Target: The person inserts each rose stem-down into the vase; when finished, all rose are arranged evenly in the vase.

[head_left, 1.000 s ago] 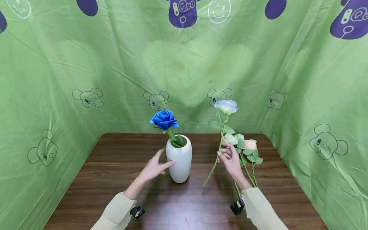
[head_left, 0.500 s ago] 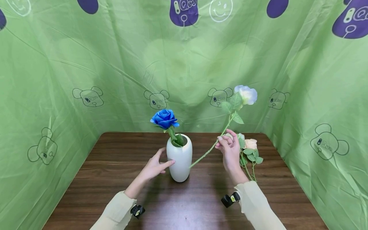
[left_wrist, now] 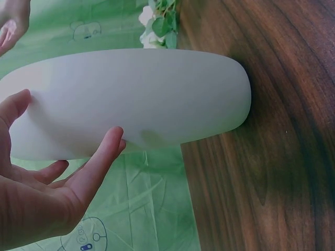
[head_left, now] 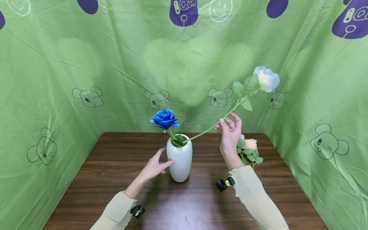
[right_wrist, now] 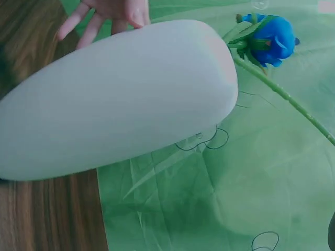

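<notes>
A white vase [head_left: 180, 164] stands upright on the table, with a blue rose [head_left: 164, 119] leaning left out of its mouth. My left hand [head_left: 154, 167] rests against the vase's left side, fingers spread and fairly straight, fingertips at its wall in the left wrist view. Between thumb and fingers, my right hand [head_left: 231, 137] pinches the stem of a white rose [head_left: 266, 80]. That stem slants down leftward, its lower end at the vase's rim beside the blue rose's leaves. In the right wrist view the stem [right_wrist: 285, 97] crosses close by the vase mouth.
A peach rose [head_left: 250, 144] and pale flowers with green leaves lie on the table's right side, partly behind my right forearm. The dark wooden table [head_left: 109, 159] has green printed curtain [head_left: 120, 64] around its back and sides.
My right hand has risen, tilting the white rose rightward. The stem's lower end has swung left and up to the vase mouth. The left hand and vase stay in place.
</notes>
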Demonstrator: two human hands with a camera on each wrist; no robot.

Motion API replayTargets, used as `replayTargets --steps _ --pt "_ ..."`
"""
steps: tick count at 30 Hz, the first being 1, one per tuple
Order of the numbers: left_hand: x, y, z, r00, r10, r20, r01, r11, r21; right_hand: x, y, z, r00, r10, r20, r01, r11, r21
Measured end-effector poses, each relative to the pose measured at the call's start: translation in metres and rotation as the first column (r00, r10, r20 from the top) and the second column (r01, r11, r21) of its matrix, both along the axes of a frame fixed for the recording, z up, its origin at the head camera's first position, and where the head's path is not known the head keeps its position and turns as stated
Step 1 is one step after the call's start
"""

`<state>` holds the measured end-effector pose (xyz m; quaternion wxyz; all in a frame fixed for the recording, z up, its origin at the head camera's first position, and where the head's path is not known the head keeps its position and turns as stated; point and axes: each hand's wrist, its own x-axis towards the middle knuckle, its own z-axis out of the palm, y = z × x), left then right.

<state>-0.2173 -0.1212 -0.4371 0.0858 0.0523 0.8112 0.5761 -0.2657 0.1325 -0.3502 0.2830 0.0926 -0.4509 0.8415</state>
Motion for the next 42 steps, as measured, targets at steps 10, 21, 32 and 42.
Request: replayTargets --steps 10,21,32,42 --pt "0.0 -0.001 -0.001 1.0 -0.004 -0.007 0.004 1.0 -0.024 0.002 -0.03 -0.007 0.996 0.081 -0.025 -0.07 0.95 0.305" --pt "0.001 0.0 0.002 1.0 -0.013 -0.016 0.014 1.0 0.011 0.028 -0.06 -0.005 0.987 0.104 -0.119 0.017 0.681 0.732" --pt "0.0 0.001 0.002 1.0 -0.013 0.002 0.013 1.0 0.0 0.041 -0.061 -0.013 0.989 0.107 -0.098 0.024 0.544 0.839" --pt "0.009 0.004 0.018 1.0 -0.011 -0.003 0.011 1.0 0.012 0.041 -0.054 -0.023 0.99 0.115 -0.083 0.002 0.574 0.819"
